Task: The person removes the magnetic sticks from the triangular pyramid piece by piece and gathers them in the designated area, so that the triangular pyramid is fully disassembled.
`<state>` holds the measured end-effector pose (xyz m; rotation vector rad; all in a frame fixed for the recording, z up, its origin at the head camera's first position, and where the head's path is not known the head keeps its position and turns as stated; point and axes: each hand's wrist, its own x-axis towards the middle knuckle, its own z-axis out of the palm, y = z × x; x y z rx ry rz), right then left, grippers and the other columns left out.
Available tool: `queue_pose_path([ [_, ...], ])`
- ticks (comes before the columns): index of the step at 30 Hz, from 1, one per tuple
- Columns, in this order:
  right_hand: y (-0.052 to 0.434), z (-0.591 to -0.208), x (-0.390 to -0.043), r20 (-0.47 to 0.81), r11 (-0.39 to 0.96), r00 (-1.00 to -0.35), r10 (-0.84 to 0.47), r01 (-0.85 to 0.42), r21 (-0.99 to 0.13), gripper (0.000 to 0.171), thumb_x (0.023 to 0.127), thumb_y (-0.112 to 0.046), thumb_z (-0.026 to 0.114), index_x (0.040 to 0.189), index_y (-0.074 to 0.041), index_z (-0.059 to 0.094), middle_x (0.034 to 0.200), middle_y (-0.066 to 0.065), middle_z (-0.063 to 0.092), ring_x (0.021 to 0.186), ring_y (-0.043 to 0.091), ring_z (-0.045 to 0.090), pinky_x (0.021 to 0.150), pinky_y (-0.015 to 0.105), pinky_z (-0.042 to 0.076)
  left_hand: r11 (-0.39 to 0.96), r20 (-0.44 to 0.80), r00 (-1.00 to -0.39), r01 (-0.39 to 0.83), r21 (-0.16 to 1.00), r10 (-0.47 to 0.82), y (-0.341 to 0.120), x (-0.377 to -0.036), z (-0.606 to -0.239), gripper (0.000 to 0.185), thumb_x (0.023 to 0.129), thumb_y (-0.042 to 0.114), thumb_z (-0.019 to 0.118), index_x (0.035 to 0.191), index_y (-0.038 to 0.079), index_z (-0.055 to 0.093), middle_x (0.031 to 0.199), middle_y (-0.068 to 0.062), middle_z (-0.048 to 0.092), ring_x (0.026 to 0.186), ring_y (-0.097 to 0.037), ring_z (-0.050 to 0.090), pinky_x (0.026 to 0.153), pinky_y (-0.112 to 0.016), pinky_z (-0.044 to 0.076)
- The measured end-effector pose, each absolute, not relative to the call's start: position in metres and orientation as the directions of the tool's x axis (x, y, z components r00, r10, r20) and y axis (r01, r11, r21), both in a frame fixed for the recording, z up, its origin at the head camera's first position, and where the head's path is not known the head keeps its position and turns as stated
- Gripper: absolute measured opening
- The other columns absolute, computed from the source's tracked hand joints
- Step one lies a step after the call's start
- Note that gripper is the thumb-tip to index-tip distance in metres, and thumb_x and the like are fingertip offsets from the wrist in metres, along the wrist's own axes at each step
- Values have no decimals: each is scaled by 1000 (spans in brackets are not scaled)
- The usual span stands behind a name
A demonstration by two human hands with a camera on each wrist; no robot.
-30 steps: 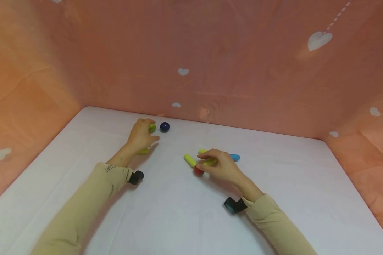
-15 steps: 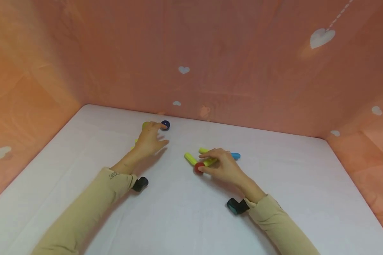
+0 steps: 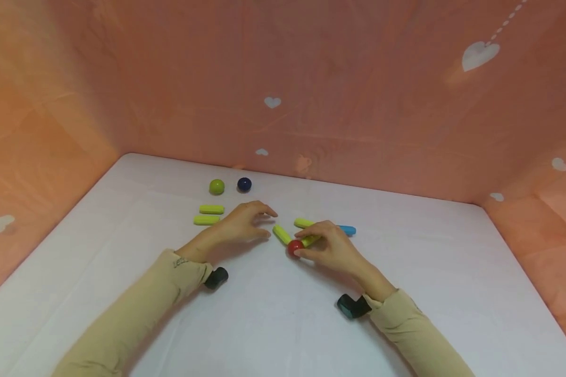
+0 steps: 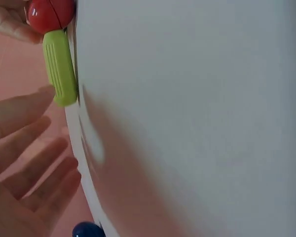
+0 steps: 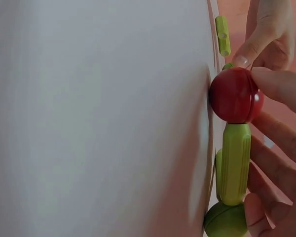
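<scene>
My right hand (image 3: pixel 335 248) holds a red ball (image 3: pixel 295 248), its thumb on the ball's side. Two yellow-green rods meet at this ball; one rod (image 3: pixel 282 235) points back left, and the other rod (image 5: pixel 235 163) runs along the right fingers to a green ball (image 5: pixel 226 219), hidden under the hand in the head view. Nothing is in my left hand (image 3: pixel 242 224), whose fingers are spread towards the back-left rod. In the left wrist view, a left fingertip overlaps the free end of that rod (image 4: pixel 60 69).
Behind the left hand lie a loose lime-green ball (image 3: pixel 216 186) and a dark blue ball (image 3: pixel 244 184). Two yellow-green rods (image 3: pixel 211 209) lie side by side at the left. Another yellow-green rod (image 3: pixel 304 223) and a blue rod (image 3: pixel 347 230) show beyond the right hand.
My left hand has moved right and nearer, from the lime-green ball past the dark blue one, uncovering both balls and the two left rods. The right hand has stayed at the red ball.
</scene>
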<state>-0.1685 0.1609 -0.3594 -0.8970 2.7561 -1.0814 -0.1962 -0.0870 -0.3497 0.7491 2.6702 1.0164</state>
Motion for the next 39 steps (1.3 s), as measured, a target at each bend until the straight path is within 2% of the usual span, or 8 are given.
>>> queue_pose_path([
  [6, 159, -359, -168, 133, 594, -829, -543, -492, -636, 30, 77, -26, 81, 104, -13, 74, 104, -3, 72, 104, 22, 54, 90, 39, 43, 617, -38, -811, 413, 670, 584, -76, -195, -352, 36, 84, 7, 70, 120, 4, 64, 122, -10, 63, 120, -28, 53, 105, -45, 39],
  [17, 158, -360, -172, 114, 583, -824, -555, -484, -653, 29, 76, -23, 81, 103, -13, 75, 101, -3, 72, 99, 19, 56, 89, 38, 43, 614, -55, -826, 371, 697, 561, -75, -193, -351, 22, 83, 5, 71, 105, 8, 71, 97, -4, 64, 92, -18, 57, 86, -33, 49],
  [25, 158, -358, -177, 144, 548, -810, -568, -503, -668, 26, 78, -19, 80, 102, -9, 75, 99, -1, 74, 97, 20, 59, 89, 41, 45, 617, -68, -830, 354, 703, 554, -76, -195, -348, 13, 81, 9, 75, 94, 7, 72, 90, -3, 66, 85, -16, 57, 79, -29, 47],
  [30, 156, -358, -177, 172, 536, -807, -565, -517, -667, 28, 79, -18, 79, 103, -5, 74, 96, 1, 74, 95, 21, 61, 86, 39, 47, 617, -88, -823, 346, 707, 562, -78, -192, -349, 17, 82, 12, 74, 99, 8, 73, 89, -2, 67, 83, -14, 57, 78, -28, 47],
  [39, 155, -355, -176, 132, 562, -800, -586, -517, -646, 34, 77, -15, 80, 109, -5, 72, 105, 3, 73, 103, 24, 59, 92, 44, 42, 634, -142, -825, 298, 714, 547, -79, -184, -346, 20, 86, 15, 71, 105, 10, 74, 89, 0, 66, 80, -13, 54, 73, -25, 44],
])
